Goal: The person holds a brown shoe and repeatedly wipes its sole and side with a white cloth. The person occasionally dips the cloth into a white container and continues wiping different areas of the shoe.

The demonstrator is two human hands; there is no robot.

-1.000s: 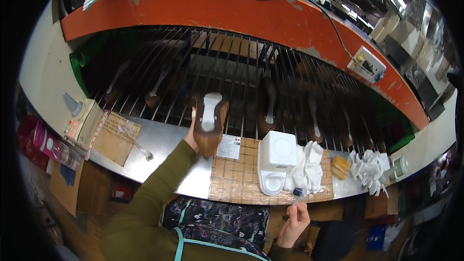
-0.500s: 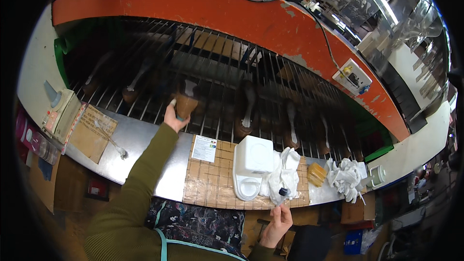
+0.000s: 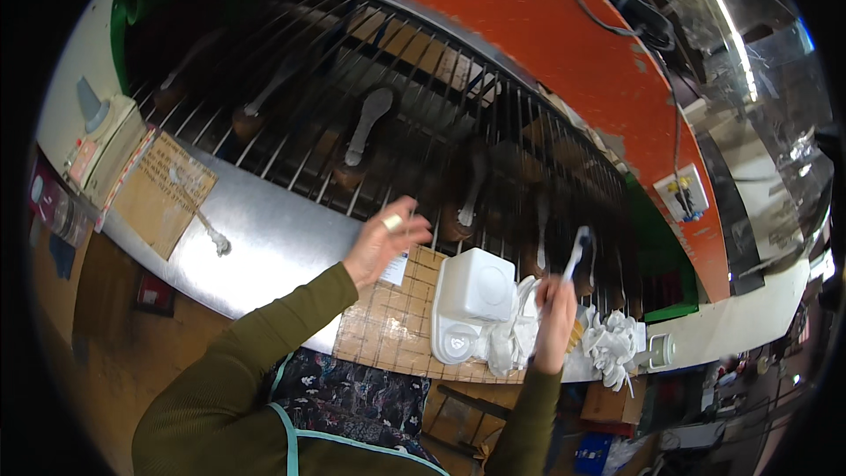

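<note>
My left hand [image 3: 388,240] hovers over the front edge of the metal-bar rack [image 3: 308,172]. Its fingers are apart with nothing in them, and a pale band circles one finger. Beyond it, on the bars, lies a dark, shoe-like piece [image 3: 363,130] with a brown end toward me and a pale grey sole-shaped face upward. Another such piece [image 3: 470,194] lies to its right. My right hand [image 3: 557,308] is closed around a small white-handled brush [image 3: 577,251], raised over the rack's near edge; its dark head is slightly blurred.
A white plastic container [image 3: 476,291] stands on a brown gridded board [image 3: 379,330] beside crumpled white cloth [image 3: 511,335]. More white cloth [image 3: 612,335] lies farther right. Bare metal ledge [image 3: 256,238] runs left to some cardboard [image 3: 167,194]. An orange panel [image 3: 529,9] overhangs the rack.
My left hand has let go of the shoe-like piece, which now lies on the bars, and has moved right and nearer. My right hand has lifted the brush from beside the cloth toward the rack.
</note>
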